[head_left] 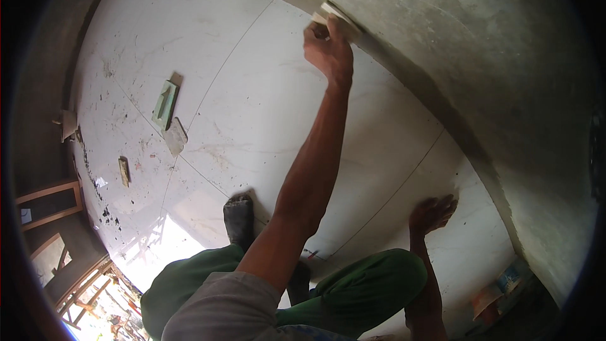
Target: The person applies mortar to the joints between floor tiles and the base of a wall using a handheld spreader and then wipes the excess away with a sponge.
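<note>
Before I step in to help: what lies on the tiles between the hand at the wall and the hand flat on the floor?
Bare white floor tile with one grout line, per the head view.

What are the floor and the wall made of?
The floor looks like large glossy white tiles, likely ceramic or porcelain: thin joint lines cross it and window light reflects off it. The wall looks like rough grey cement plaster, matte and blotchy.
</note>
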`<action>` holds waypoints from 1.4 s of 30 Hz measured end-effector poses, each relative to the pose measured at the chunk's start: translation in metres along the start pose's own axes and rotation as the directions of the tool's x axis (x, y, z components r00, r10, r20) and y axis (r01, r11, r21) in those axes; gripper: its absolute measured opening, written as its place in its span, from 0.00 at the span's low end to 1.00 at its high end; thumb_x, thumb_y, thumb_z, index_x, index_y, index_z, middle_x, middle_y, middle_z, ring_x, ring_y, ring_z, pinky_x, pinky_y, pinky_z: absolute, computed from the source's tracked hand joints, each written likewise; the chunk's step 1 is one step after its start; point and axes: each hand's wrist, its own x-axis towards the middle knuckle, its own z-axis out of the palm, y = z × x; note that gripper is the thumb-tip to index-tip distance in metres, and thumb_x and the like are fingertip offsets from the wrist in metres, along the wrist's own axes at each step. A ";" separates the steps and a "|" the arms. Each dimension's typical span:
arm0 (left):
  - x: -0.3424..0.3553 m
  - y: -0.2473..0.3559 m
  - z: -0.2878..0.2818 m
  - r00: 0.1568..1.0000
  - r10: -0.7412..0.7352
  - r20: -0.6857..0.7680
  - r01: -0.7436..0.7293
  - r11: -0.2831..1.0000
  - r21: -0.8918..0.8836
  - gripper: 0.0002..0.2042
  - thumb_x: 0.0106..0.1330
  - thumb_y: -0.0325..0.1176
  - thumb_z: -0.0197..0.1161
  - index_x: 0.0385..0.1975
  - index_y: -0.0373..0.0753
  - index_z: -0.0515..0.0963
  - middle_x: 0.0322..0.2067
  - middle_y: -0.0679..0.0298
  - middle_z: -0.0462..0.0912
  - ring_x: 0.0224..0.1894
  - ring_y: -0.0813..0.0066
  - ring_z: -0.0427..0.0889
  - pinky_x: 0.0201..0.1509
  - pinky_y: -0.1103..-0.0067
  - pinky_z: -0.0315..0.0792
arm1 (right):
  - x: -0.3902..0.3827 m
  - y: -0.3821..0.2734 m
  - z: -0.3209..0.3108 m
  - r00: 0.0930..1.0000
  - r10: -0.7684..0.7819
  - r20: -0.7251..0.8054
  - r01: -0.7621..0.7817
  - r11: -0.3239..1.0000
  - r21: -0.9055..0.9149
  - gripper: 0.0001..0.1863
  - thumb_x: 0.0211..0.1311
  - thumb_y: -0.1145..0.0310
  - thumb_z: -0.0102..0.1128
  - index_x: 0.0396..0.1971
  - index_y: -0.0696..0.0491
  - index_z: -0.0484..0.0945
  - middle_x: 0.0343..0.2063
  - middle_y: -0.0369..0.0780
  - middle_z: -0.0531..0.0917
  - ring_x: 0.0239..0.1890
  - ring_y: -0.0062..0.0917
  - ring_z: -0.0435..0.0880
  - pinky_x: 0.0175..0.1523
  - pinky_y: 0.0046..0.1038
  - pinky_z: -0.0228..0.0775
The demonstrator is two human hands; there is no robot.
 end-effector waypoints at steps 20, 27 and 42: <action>0.070 -0.011 -0.015 0.996 0.061 -0.061 -0.061 0.998 0.006 0.22 0.65 0.45 0.70 0.34 0.25 0.79 0.29 0.47 0.87 0.33 0.49 0.87 0.43 0.59 0.80 | -0.004 -0.013 -0.004 0.999 -0.036 0.025 0.035 0.999 0.032 0.33 0.79 0.55 0.44 0.76 0.57 0.59 0.76 0.53 0.59 0.74 0.51 0.64 0.70 0.56 0.61; 0.027 0.012 -0.011 0.997 0.079 -0.014 -0.079 0.997 -0.015 0.25 0.64 0.46 0.71 0.41 0.24 0.80 0.34 0.46 0.88 0.37 0.55 0.89 0.46 0.64 0.82 | -0.003 0.001 0.003 1.000 0.017 0.026 -0.018 0.999 0.047 0.36 0.81 0.45 0.34 0.77 0.55 0.60 0.77 0.51 0.59 0.77 0.49 0.60 0.74 0.57 0.56; 0.065 -0.012 -0.012 0.986 0.152 -0.068 -0.148 0.987 0.066 0.20 0.65 0.40 0.73 0.35 0.25 0.75 0.32 0.48 0.82 0.36 0.54 0.85 0.38 0.63 0.80 | -0.002 0.001 0.008 0.998 -0.062 -0.033 0.063 0.998 0.012 0.33 0.79 0.55 0.43 0.77 0.56 0.59 0.76 0.55 0.59 0.74 0.54 0.65 0.67 0.59 0.64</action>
